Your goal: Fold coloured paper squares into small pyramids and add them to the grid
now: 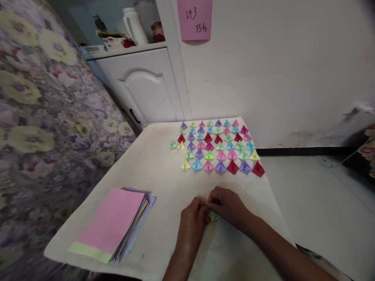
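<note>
Both my hands meet over the near middle of a white cloth-covered table [164, 171]. My left hand [191, 218] and my right hand [230, 207] pinch a small green folded paper piece [213, 215] between their fingertips, just above the cloth. Beyond them, several rows of small folded paper shapes [216, 146] in pink, red, blue, green, yellow and purple lie in a grid. To the left of my hands lies a stack of coloured paper sheets [113, 222], pink on top with a pale green strip at its near edge.
A flower-patterned fabric surface [43, 117] fills the left side. Behind the table stands a white cabinet door [146, 88] with bottles and jars on the shelf above. A pink note [195, 19] hangs on the white wall. Pale floor [322, 203] lies to the right.
</note>
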Motion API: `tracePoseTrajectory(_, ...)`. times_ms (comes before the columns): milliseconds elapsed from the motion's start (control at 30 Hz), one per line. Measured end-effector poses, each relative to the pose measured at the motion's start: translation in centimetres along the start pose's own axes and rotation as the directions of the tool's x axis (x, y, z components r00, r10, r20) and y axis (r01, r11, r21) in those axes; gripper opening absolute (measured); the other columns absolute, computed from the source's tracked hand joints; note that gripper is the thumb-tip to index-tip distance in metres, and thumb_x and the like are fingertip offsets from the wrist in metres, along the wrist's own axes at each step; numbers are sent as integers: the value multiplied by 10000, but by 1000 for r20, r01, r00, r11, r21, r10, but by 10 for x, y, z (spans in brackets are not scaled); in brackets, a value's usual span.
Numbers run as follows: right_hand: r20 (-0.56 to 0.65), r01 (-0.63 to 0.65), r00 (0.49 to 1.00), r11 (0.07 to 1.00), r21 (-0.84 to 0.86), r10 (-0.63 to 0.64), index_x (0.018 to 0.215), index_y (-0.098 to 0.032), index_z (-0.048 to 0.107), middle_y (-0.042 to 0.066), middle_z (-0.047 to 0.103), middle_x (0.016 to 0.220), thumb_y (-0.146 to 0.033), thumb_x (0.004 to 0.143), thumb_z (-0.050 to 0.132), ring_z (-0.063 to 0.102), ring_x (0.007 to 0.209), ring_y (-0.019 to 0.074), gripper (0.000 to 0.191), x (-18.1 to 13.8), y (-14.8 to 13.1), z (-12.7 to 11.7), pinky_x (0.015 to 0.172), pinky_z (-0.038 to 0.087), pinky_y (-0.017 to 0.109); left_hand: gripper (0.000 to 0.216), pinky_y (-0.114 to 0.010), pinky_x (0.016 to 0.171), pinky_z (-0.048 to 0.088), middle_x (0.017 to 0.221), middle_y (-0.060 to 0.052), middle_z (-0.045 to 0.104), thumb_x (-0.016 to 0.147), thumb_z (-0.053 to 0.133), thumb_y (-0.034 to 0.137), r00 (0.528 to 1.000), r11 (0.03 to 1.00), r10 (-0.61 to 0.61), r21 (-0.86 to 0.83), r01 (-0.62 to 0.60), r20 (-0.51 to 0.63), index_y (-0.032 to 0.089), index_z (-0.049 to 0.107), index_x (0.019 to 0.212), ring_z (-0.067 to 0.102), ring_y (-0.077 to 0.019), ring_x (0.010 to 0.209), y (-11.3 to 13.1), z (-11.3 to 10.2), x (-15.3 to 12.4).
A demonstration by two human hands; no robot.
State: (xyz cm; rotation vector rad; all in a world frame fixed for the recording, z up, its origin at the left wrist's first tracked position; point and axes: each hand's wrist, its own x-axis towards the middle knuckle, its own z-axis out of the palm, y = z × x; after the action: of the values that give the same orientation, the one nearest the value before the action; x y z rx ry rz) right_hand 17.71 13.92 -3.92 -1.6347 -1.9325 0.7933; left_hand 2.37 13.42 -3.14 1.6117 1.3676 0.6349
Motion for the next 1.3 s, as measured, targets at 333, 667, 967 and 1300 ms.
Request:
tracePoseTrajectory(333, -5, 35, 999, 999, -7, -35, 677, -185, 570, -26, 553, 728, -168, 759, 550, 517, 691, 101, 86, 0, -1, 1, 607, 292, 198, 140, -224, 542, 393, 536, 33, 572, 811, 392, 209, 1000, 997, -5, -73, 5, -2, 210, 485, 707, 539, -132, 529, -3, 3, 3)
tracePoseTrajectory(667, -18, 58, 998, 998, 17, -58, 631, -177, 529, -41, 539, 700, -137, 740, 556, 506, 647, 86, 119, 0, -2, 0, 575, 283, 190, 144, -230, 560, 386, 547, 36, 559, 820, 382, 201, 1000, 999, 12, -49, -11, 17, 210, 475, 711, 528, -131, 540, 1, 1, 3)
tracePoseTrajectory(967, -41, 50, 998, 996, 69, -47, 717, -191, 598, -16, 556, 743, -155, 738, 567, 517, 665, 107, 52, 1, 0, -2, 605, 343, 207, 198, -232, 555, 342, 558, 40, 511, 842, 377, 221, 997, 992, 71, 107, -71, 5, 209, 433, 652, 494, -127, 555, 7, -1, 3)
tracePoseTrajectory(1300, -183, 38, 983, 980, 194, -2, 847, -213, 576, -25, 557, 762, -273, 698, 657, 502, 558, 96, 180, -25, -4, -10, 569, 409, 233, 191, -231, 552, 320, 620, 35, 471, 845, 375, 212, 968, 985, 117, 153, -84, -221, 214, 406, 656, 458, -133, 599, 6, -5, 0)
